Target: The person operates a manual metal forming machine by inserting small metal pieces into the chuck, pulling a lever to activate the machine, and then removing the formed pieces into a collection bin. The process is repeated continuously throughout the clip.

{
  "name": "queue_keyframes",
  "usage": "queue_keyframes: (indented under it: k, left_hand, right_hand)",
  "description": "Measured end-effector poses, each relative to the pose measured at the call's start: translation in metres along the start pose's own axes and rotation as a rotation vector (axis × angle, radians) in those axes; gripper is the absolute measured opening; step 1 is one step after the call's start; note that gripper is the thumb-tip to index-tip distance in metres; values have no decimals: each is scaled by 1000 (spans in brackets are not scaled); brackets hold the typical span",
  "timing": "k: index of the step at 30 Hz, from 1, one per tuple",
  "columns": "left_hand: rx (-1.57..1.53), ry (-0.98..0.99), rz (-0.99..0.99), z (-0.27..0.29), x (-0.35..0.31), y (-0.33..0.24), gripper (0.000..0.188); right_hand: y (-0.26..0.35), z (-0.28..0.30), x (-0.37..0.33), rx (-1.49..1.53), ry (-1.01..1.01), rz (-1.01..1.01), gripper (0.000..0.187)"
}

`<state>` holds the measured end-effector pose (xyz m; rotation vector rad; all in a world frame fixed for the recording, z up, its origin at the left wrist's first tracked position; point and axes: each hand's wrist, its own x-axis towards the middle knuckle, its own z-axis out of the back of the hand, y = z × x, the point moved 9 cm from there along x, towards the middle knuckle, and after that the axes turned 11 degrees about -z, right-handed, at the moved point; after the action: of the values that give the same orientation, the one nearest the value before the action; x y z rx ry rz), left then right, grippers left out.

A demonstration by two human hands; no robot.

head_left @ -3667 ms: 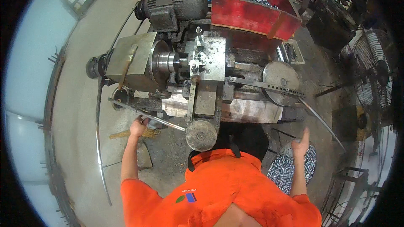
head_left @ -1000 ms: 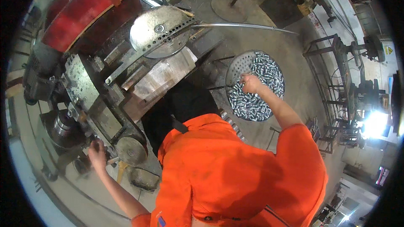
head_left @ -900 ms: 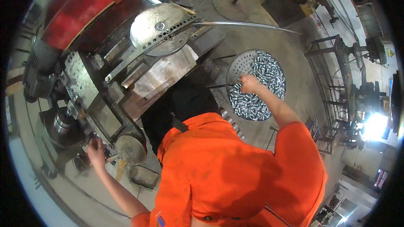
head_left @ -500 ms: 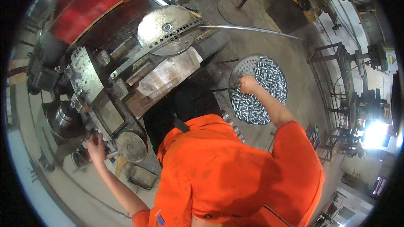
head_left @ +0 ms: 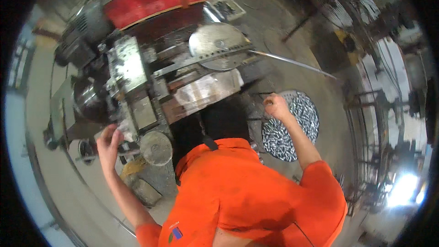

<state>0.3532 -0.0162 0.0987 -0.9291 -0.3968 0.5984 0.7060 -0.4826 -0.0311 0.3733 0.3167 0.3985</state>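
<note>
My left hand [head_left: 109, 145] is beside the front of a greasy metal machine [head_left: 145, 114], near its round handwheel [head_left: 156, 148]. Its thumb and fingers stand apart, with nothing visible between them. My right hand [head_left: 276, 106] is raised at the left edge of a round perforated tray [head_left: 290, 95]. The fingers there are curled together; whatever they may hold is too small or hidden to make out. Short shiny metal cylinders [head_left: 286, 139] fill most of the tray. Left of the machine's slide is a round metal chuck [head_left: 89, 96].
A round metal plate [head_left: 219, 45] and a perforated bar sit atop the machine, with a long rod [head_left: 297, 63] reaching right. Behind are a red bin [head_left: 155, 7] and a small pale tray [head_left: 234, 7]. Racks line the right side.
The whole view has shifted, moving the machine right and down in the picture. My right hand has drawn toward the tray's left edge. The left hand's fingers have spread, nearer the machine's slide.
</note>
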Motion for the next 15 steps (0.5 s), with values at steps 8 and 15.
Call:
queue_keyframes:
  k: [8, 15]
  left_hand:
    - [-361, 131, -123, -77, 10, -111, 34]
    - [-975, 198, -40, -103, -11, -104, 38]
  right_hand:
    - [335, 66, -84, 529, 108, 1061, 38]
    - [394, 63, -121, 565, 49, 1259, 38]
